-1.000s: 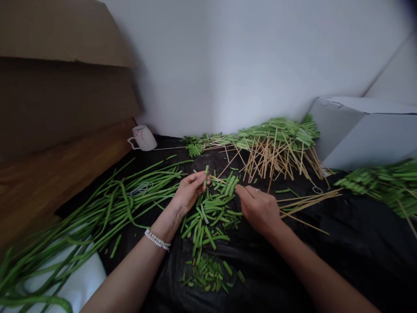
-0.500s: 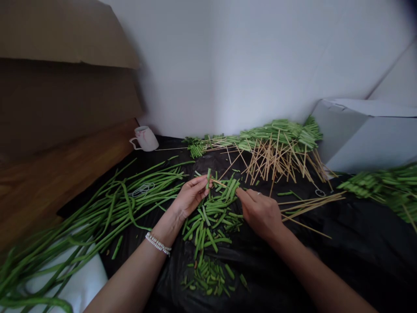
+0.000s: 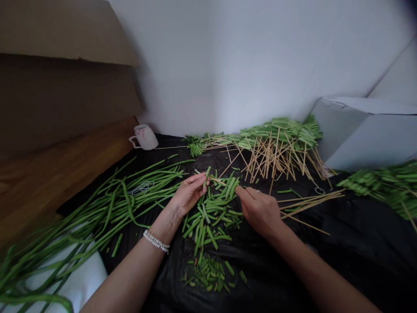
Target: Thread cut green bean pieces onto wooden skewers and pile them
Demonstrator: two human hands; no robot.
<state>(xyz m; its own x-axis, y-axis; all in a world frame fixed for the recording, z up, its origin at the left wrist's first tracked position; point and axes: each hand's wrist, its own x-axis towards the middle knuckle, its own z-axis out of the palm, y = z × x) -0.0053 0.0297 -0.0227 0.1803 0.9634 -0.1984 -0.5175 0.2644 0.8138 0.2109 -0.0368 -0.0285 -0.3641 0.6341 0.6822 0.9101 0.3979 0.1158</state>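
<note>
Between finger and thumb, my left hand (image 3: 190,192) pinches a short cut piece of green bean (image 3: 207,174), held roughly upright. My right hand (image 3: 260,211) is closed round a thin wooden skewer (image 3: 217,180) whose far end points left and meets the bean piece; I cannot tell whether it goes through. Several bean pieces (image 3: 232,187) sit side by side along the skewer just before my right fingers. Below both hands lies a loose heap of cut bean pieces (image 3: 208,213), with smaller trimmings (image 3: 208,274) nearer me.
Long whole beans (image 3: 120,204) spread over the left side. Threaded skewers (image 3: 280,134) are stacked at the back, and more bean pieces (image 3: 384,187) lie far right. Bare skewers (image 3: 312,204) rest beside my right hand. A white mug (image 3: 145,137) and a pale box (image 3: 368,130) stand behind.
My left hand and the bean piece have shifted slightly left, and the piece now leans a little more. My right hand keeps its hold on the skewer, almost unmoved.
</note>
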